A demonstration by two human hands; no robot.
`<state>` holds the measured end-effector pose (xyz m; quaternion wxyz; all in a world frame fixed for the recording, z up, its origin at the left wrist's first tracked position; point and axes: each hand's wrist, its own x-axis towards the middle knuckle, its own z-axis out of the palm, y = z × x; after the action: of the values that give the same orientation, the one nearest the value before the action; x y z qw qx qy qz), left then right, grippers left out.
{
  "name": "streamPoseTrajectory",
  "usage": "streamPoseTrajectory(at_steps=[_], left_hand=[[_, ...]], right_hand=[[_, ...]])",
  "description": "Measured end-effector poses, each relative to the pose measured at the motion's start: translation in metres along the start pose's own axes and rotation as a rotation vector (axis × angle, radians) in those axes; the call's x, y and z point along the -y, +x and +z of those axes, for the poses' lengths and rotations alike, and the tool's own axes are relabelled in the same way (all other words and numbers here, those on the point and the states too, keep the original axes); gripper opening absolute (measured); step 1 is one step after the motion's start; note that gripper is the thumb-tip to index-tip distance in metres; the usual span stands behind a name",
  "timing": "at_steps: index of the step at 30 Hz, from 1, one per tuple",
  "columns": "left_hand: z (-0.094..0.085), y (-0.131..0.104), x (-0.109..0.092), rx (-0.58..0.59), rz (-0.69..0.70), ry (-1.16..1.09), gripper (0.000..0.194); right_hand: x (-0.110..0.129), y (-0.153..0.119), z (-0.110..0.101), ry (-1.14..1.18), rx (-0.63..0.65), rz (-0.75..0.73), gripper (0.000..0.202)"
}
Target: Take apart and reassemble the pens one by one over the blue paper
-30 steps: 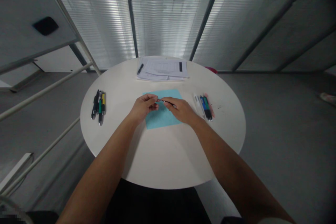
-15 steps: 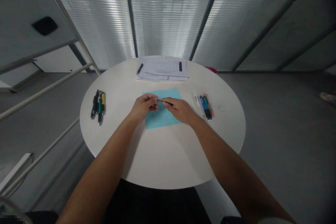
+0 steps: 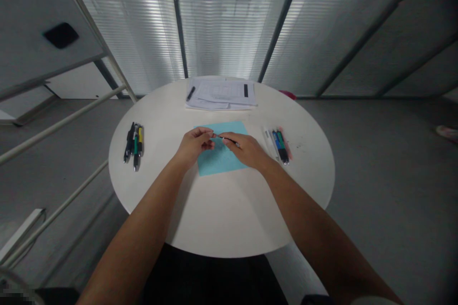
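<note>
Barely a left-hand twitch since the earlier frame. Table (image 3: 229, 219), blue sheet (image 3: 223, 164), slim pen (image 3: 223, 138) above it: my right fingers (image 3: 232, 135) clamp the barrel, left fingers (image 3: 205, 138) pinch the end. Likely light, stiff, slick; grip mid-barrel.

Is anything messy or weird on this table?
A little bit! Small dark marks show on the white tabletop, to the right of the right-hand bunch of pens. They look odd on a plain surface, but they're too small to identify. The papers at the back are stacked unevenly. I see nothing spilled or broken.
</note>
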<state>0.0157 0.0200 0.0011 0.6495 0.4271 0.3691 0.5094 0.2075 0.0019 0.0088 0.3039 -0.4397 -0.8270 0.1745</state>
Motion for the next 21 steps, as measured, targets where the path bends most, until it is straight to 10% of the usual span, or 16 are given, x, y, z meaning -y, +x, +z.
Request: streamPoseTrajectory(at_steps=[21], left_hand=[[0.0009,-0.0011,-0.0005,0.003,-0.011,0.066,0.026]], right_hand=[[0.0011,-0.0001,-0.0013,-0.041,0.017,0.014,0.035]])
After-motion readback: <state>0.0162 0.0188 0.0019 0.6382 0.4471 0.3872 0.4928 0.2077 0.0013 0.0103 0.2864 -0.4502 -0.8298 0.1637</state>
